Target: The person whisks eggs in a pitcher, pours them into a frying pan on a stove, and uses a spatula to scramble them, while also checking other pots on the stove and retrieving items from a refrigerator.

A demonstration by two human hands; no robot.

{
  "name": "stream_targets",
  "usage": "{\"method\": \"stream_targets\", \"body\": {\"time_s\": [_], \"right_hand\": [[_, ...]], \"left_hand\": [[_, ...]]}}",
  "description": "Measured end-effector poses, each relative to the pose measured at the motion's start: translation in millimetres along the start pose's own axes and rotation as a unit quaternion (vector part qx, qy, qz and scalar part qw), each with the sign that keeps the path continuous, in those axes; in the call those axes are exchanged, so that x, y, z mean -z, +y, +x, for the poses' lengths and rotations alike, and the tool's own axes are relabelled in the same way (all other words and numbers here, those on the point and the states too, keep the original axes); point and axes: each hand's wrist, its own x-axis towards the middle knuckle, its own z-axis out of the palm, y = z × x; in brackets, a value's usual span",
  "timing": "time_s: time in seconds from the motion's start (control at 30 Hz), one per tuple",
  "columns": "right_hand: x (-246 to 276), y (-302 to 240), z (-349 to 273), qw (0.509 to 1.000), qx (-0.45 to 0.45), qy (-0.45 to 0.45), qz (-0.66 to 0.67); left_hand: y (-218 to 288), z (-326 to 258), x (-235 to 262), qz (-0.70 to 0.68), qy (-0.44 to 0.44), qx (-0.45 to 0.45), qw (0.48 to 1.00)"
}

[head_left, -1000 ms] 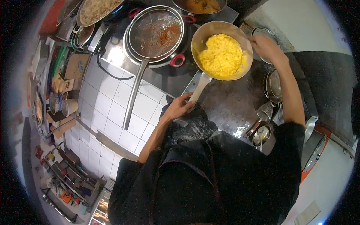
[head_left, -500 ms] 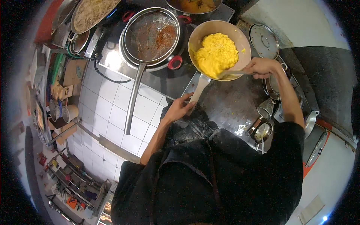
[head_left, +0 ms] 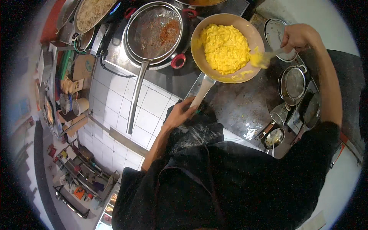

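The frying pan (head_left: pixel 230 46) of yellow scrambled egg (head_left: pixel 224 48) sits between both hands, left hand (head_left: pixel 180 113) fingers wrapped around its pale handle, right hand (head_left: pixel 301 36) fingers pinching a spoon (head_left: pixel 264 57) at its rim, strainer pan (head_left: pixel 155 32) left.

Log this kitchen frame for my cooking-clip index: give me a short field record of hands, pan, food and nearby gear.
left hand: left hand grips the pale handle of the frying pan
right hand: right hand holds a spoon-like utensil at the pan's right rim, yellow food on its tip
food: yellow scrambled mass heaped in the pan
beside pan, left: large mesh strainer resting on a red-handled pot, reddish bits inside
right of pan: small strainer and ladles on the dark counter
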Motion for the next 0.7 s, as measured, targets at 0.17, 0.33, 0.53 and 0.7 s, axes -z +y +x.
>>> {"method": "stream_targets", "body": {"time_s": [0.17, 0.33, 0.53, 0.7], "right_hand": [[1.1, -22.3, 75.3, 0.982, 0.106, -0.151, -0.037], [8.2, -17.3, 92.6, 0.974, 0.154, -0.160, 0.044], [-32.3, -26.2, 109.3, 0.935, 0.209, -0.233, 0.164], [-69.9, -13.1, 79.1, 0.911, 0.237, -0.221, 0.254]], "left_hand": [[4.3, -0.2, -1.3, -0.026, 0.012, 0.043, 0.999], [6.9, 3.0, -5.1, -0.058, 0.029, 0.057, 0.996], [8.8, 7.8, -2.9, -0.066, 0.006, 0.091, 0.994], [0.5, 7.0, 0.0, -0.038, 0.022, 0.017, 0.999]]}}
